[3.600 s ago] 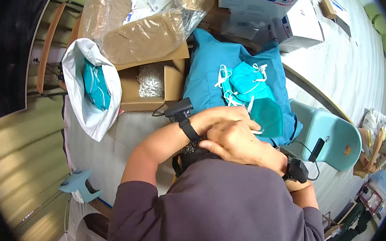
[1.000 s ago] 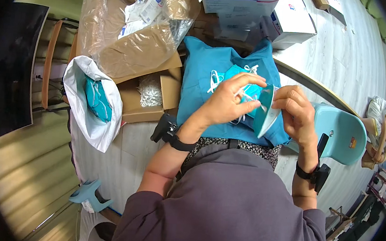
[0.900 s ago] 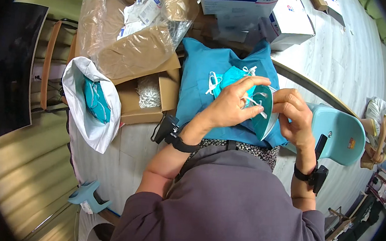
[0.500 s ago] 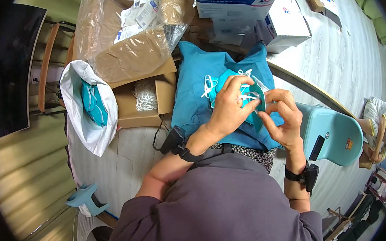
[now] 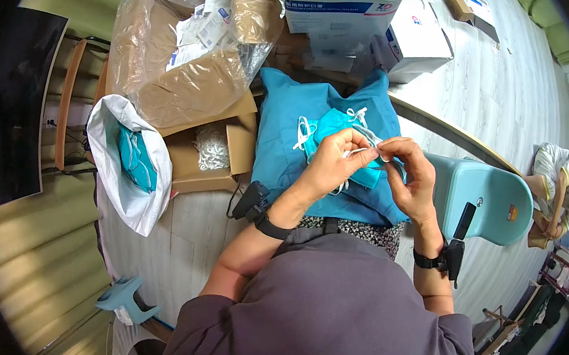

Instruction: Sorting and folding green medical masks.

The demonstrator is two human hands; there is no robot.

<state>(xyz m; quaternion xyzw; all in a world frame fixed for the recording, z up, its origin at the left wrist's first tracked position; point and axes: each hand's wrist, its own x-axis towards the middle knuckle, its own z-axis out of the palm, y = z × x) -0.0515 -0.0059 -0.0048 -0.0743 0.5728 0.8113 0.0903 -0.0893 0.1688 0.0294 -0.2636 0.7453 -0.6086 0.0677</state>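
Over my lap, my left hand [image 5: 330, 162] is closed in a pinch on a white strap, with its fingertips close to those of my right hand. My right hand [image 5: 411, 178] also pinches at the strap and the edge of a teal face mask, which is mostly hidden behind the fingers. Just beyond my hands lie more teal masks [image 5: 332, 123] with white straps [image 5: 303, 133]. They rest on a blue cloth [image 5: 282, 170] spread over my lap.
At left, a white bag [image 5: 98, 154] holds teal masks [image 5: 137, 161]. Beside it, a carton [image 5: 239, 143] contains bundled white straps [image 5: 212, 149]. A plastic-lined carton [image 5: 190, 91] and white boxes [image 5: 414, 43] stand ahead. A teal chair [image 5: 502, 203] is at right; another person [image 5: 558, 178] sits beyond.
The mask in my hands has tilted lower and shows less of its teal face. My fingertips have drawn together at the strap, and the right hand has shifted slightly left.
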